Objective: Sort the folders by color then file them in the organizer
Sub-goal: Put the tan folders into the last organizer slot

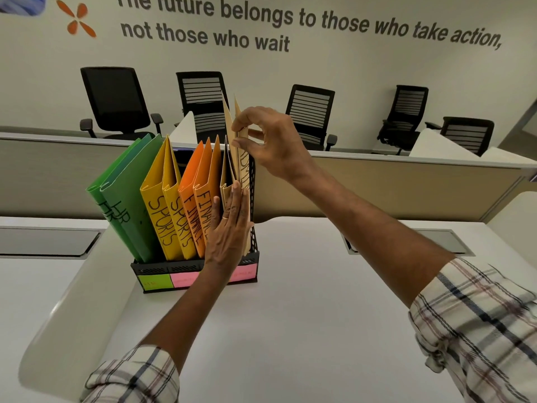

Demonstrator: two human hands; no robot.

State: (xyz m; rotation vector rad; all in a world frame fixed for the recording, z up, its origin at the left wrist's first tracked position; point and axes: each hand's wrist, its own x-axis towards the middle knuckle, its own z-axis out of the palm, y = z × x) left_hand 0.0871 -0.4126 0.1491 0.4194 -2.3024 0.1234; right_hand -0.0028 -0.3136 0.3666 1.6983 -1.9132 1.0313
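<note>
Head-camera view: a person's right hand point(273, 141) is pinching the upper edge of a tan card folder point(243, 167) between thumb and forefinger, with the other fingers curling loosely above it. The folder is standing at the right-hand end of a black mesh desktop organizer point(162, 268) and rising higher than its neighbours. The left hand point(229, 228), wearing a ring, is lying flat with straight, closed fingers against the spines at that end. It is hiding the held folder's lower end, so whether that folder is resting on the organizer's floor cannot be told.

A second tan folder point(224, 181) is showing only as a narrow strip just left of the first. Black handwriting on the held folder is running behind both hands, leaving too few letters to read.

Leaning leftward in the remaining slots are two green folders marked HR point(128, 196), two yellow folders marked SPORTS point(158, 210) and two orange folders marked FINANCE point(200, 207). The left hand is covering the foot of the nearer orange spine.

A green sticky label point(154, 282) and pink sticky labels point(186, 279) are fronting the organizer. Their writing is too faint to make out, and the left forearm is crossing the strip.

The organizer is sitting on a white desk point(290, 330). Plaid shirt sleeves point(479, 330) are running off the bottom edge. Black office chairs point(116, 103) are standing partly hidden beyond a low partition. The frame's upper edge is clipping the top line of the wall lettering point(261, 27).
</note>
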